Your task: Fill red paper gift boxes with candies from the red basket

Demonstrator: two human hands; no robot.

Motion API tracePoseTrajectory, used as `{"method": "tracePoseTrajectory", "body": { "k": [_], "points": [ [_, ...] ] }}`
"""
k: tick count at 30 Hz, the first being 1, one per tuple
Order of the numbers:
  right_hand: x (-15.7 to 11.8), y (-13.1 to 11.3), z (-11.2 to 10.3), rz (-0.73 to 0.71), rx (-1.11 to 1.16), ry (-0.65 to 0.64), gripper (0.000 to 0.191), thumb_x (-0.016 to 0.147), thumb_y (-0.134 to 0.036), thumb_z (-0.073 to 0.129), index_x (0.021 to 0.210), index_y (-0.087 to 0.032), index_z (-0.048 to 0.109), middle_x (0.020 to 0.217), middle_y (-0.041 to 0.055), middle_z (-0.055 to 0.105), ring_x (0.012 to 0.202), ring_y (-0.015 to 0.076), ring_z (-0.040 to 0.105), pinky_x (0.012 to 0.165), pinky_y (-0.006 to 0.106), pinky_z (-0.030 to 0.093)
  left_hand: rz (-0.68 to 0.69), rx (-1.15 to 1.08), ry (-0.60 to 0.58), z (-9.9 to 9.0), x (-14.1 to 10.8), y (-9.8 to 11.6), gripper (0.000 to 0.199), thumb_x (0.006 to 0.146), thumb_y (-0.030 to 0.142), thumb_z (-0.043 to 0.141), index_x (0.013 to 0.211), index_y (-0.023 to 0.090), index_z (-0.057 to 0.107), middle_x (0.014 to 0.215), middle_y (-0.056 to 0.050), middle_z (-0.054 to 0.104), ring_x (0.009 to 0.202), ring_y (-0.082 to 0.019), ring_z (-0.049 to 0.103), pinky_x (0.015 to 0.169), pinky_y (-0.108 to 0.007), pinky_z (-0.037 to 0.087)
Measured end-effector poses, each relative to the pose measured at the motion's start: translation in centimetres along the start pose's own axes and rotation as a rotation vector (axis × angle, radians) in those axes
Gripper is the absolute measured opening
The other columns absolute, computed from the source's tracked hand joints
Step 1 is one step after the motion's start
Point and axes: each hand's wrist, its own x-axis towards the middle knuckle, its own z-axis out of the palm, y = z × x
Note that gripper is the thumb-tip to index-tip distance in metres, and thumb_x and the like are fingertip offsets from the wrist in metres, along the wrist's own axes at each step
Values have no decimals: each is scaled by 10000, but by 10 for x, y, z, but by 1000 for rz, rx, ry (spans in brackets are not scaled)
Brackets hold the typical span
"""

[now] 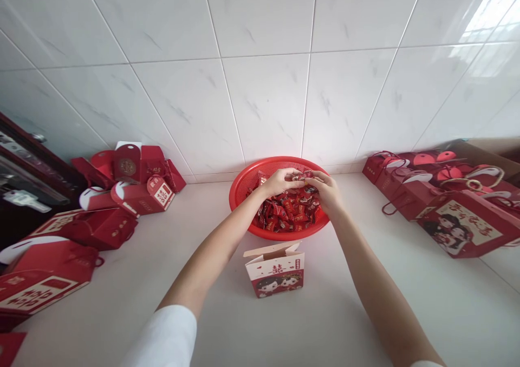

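Observation:
A red plastic basket point(237, 198) full of red-wrapped candies point(289, 210) stands against the tiled wall. Above its far half, my left hand point(281, 182) and my right hand point(325, 188) are close together, fingers curled round small red wrapped candies point(304, 176). How many pieces each hand holds cannot be made out. Nearer to me, between my forearms, a small red and white paper box point(277, 275) with a cartoon couple on its front stands upright with its top open.
Red gift boxes point(142, 196) and larger ones point(49, 275) lie at the left. More red boxes with cord handles point(467, 221) stand at the right, before a cardboard box point(483, 153). A dark cabinet point(24, 194) is at the far left.

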Motion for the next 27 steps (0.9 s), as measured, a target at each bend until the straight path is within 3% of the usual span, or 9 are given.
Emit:
{"method": "tracePoseTrajectory", "body": {
  "k": [3,11,19,27],
  "points": [
    [1,1,-1,17,-2,-9,272,538,-293,768,795,-218,725,750,-3,717,718,188,638,651,300,511,3,-5,-10,-1,3,-5,541,616,457,911,995,122,720,929,-69,721,856,-209,682,790,-354,548],
    [6,7,-7,20,-3,-73,507,470,-140,713,972,-208,689,751,-15,733,669,191,652,666,337,535,68,31,44,1,1,-3,395,730,431,821,957,120,733,934,-67,731,871,-211,681,819,-357,524],
    [7,6,-6,-28,24,48,371,430,-195,863,768,-184,712,729,7,729,677,193,679,693,347,565,86,-36,80,1,-1,3,376,774,418,785,1004,128,721,1002,-87,748,907,-216,695,820,-347,544],
    [6,5,-5,52,78,-17,335,469,-249,915,677,-205,656,731,-7,707,723,173,683,691,314,608,148,-11,161,2,1,1,378,764,402,773,1038,144,737,1069,-85,757,1019,-246,679,920,-368,513]
  ]
}}
